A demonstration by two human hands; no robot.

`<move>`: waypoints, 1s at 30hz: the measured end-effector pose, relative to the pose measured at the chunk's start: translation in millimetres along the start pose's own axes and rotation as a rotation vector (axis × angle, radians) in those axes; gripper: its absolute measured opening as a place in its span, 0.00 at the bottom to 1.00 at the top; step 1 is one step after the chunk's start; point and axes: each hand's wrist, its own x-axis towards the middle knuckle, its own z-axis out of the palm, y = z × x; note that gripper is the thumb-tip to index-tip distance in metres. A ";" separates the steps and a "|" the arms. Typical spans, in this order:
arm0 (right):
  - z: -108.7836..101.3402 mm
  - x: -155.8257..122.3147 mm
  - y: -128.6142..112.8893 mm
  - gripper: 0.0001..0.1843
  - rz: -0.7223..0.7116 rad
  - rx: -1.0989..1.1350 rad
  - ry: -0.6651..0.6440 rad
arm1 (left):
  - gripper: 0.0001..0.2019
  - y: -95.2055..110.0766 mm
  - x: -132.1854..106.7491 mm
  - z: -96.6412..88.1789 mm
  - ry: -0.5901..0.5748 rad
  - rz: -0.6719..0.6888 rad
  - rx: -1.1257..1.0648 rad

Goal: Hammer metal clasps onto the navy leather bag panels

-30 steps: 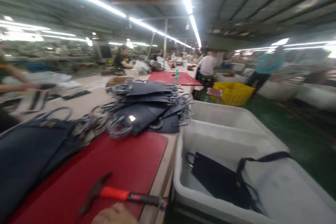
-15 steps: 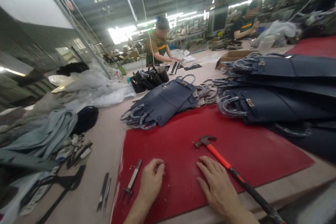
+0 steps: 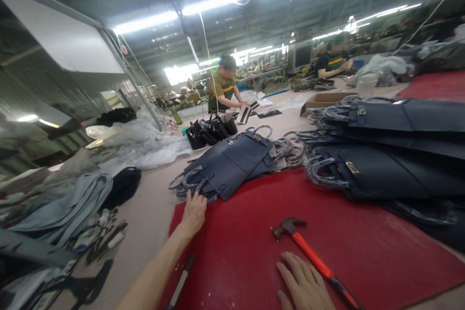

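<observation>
A flat navy bag point(image 3: 236, 167) lies across the far edge of a red mat point(image 3: 247, 242), by its far left corner, where a person's left hand point(image 3: 194, 214) has now arrived; half a second ago it was beside a metal tool point(image 3: 180, 282) at the mat's left edge. The shift makes the bag the focus of the work, though it lies unlifted and its handling appears to be at an early stage.

Smooth and dark blue, the bag carries a gold-toned clasp point(image 3: 256, 138) toward its far end and handles point(image 3: 195, 181) in crinkled clear plastic; overlap leaves it uncertain whether a second lies beneath. The left fingers are partly bent at those handles; whether they grip one cannot be told.

The right hand point(image 3: 305, 283) stays palm down toward the mat's near edge, fingers loosely spread and holding nothing, just beside an orange-handled hammer point(image 3: 312, 255).

A pile point(image 3: 407, 169) of similar bags covers the mat's far right stretch. Farther back on the table point(image 3: 152, 189), black bags point(image 3: 210, 133) stand close together, and a co-worker point(image 3: 221, 88) bends over striped pieces point(image 3: 244, 114) at the far side.
</observation>
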 end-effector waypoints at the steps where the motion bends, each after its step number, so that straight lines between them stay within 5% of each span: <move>1: 2.5 -0.9 1.3 0.23 -0.009 -0.010 0.012 | 0.18 -0.5 0.6 -0.1 -0.008 0.015 0.017; 7: 19.4 -11.4 10.0 0.25 -0.065 -0.007 0.007 | 0.17 1.6 -8.9 -5.4 0.055 0.109 0.036; 10: 20.6 -17.0 2.0 0.28 0.024 0.019 -0.070 | 0.17 -0.2 -21.6 -0.9 0.147 0.164 0.025; 17: 20.0 -13.3 -17.1 0.28 0.240 0.194 -0.434 | 0.18 -40.9 -23.3 19.9 0.514 0.300 0.013; 22: 14.0 -7.7 -16.7 0.28 0.285 0.253 -0.487 | 0.15 -57.9 -13.6 11.4 0.497 0.365 0.045; 26: 2.6 -2.2 -17.5 0.27 0.289 0.293 -0.487 | 0.13 -35.4 -17.0 0.6 0.514 0.394 -0.018; 30: -8.9 0.6 -19.6 0.26 0.308 0.286 -0.458 | 0.08 12.1 -48.5 -23.8 0.553 0.412 -0.144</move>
